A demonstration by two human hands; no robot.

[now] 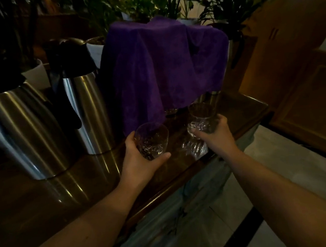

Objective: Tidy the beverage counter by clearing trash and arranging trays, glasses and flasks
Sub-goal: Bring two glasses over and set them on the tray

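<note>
My left hand [139, 160] grips a clear cut glass [151, 139] just above the dark wooden counter [47, 194]. A second clear glass [201, 118] is held a little higher and further right by my right hand [216, 136]. Both glasses look empty and upright. Two steel flasks with black tops stand on the counter at the left, the big one [22, 130] nearest and the smaller one [87, 109] behind it. A purple cloth [161, 65] drapes over something bulky at the back; more glassware [209, 98] peeks out under its right edge.
Potted plants [168, 4] line the back behind the cloth and flasks. The counter's front edge [182, 180] runs diagonally, with a pale skirt and tiled floor [277, 153] below on the right. Wooden panelling [299, 54] rises at the right.
</note>
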